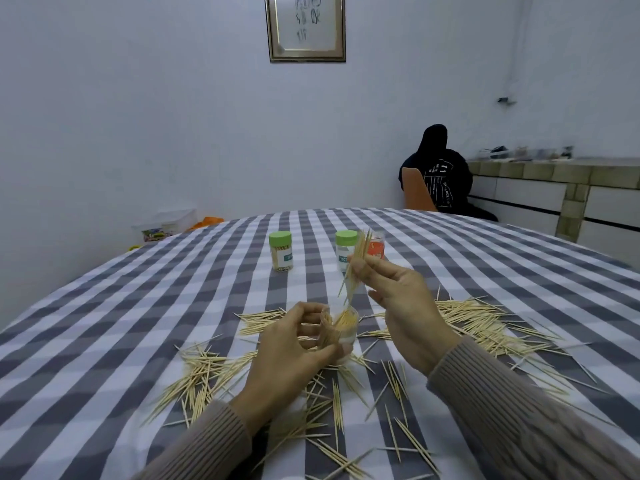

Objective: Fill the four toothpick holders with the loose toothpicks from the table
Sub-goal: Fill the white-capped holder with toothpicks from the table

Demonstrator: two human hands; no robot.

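My left hand (291,355) grips an open clear toothpick holder (341,336) that stands on the checked tablecloth (104,341) and is partly filled with toothpicks. Just above it, my right hand (398,299) pinches a bundle of toothpicks (355,268), its lower tips pointing down toward the holder's mouth. Two green-lidded holders stand farther back: one (281,251) full of toothpicks, the other (345,249) partly hidden behind the bundle. An orange-labelled holder (376,249) stands beside them. Loose toothpicks (478,323) lie scattered around both hands.
A person in black sits on an orange chair (417,195) beyond the table's far right side. A tiled counter (554,181) runs along the right wall. Plastic boxes (166,225) sit past the table's left edge. A framed picture (306,27) hangs on the wall.
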